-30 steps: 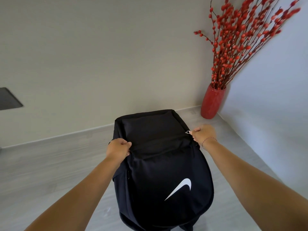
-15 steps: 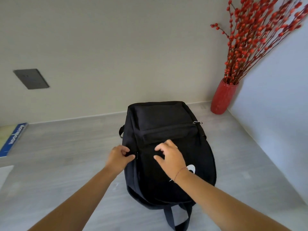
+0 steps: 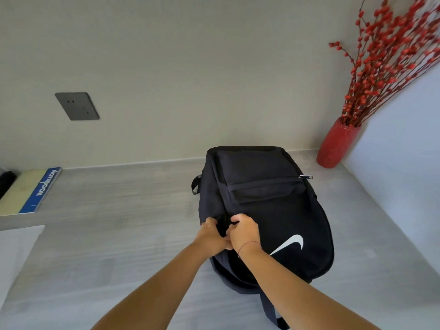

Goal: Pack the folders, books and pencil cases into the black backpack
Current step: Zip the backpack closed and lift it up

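Our left hand (image 3: 210,235) and right hand (image 3: 245,233) both pinch fabric on the backpack (image 3: 273,206) — tug unevenly and we may tip it.

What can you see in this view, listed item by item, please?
backpack: one, black with white swoosh, lying mid-surface
zip pull: one, silver, backpack's upper right edge
vase: one, red, far right corner, holding red-berried branches
notebook: one, cream with blue band, far left
wall socket: one, dark grey, wall at left
surface: one, grey, beneath the backpack
left hand: one, grips backpack's left side
right hand: one, grips backpack beside the left hand
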Demonstrator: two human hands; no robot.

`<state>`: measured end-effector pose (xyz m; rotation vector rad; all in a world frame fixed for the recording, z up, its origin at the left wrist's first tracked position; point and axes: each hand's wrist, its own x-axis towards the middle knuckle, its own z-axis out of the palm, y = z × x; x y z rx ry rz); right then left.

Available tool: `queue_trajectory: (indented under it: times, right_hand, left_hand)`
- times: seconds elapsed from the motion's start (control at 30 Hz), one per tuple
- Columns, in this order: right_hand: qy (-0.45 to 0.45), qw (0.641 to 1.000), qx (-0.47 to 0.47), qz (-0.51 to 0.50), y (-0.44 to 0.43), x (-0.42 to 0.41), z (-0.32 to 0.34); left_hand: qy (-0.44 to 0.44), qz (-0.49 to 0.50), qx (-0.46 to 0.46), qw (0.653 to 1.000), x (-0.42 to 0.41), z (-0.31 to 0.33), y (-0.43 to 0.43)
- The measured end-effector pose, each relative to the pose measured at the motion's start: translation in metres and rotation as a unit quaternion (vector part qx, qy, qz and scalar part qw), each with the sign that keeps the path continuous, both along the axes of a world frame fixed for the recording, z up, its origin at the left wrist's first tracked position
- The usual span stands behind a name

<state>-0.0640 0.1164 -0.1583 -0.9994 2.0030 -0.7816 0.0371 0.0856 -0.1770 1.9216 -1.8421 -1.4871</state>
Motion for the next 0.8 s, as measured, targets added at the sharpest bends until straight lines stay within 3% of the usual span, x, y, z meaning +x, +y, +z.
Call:
queue_trajectory:
  times: [0.1,0.23,0.43,0.6,0.7,0.8]
  right_hand:
    - [0.027,1.0,0.013,-0.005,0.002,0.004,-0.001]
    - [0.095,0.994,0.037,0.029,0.007,0.01,0.001]
    - [0.043,0.999,-0.001,-0.014,-0.001,0.027,0.01]
    - [0.089,0.996,0.009,-0.01,-0.013,0.028,0.02]
    - [0.032,0.999,-0.019,0.008,-0.012,0.025,0.018]
    - [-0.063,0.997,-0.049,0.009,0.002,0.023,0.016]
  left_hand:
    - [-0.017,-0.011,-0.032,0.999,0.006,0.003,-0.003]
    - [0.067,0.037,-0.033,0.996,0.023,0.006,-0.005]
    - [0.082,-0.07,-0.059,0.992,0.027,0.015,0.0]
    - [0.092,-0.116,-0.066,0.987,0.034,0.018,0.007]
    - [0.163,-0.08,-0.015,0.983,0.044,0.02,0.006]
    - [0.285,0.036,0.104,0.952,0.045,0.03,0.002]
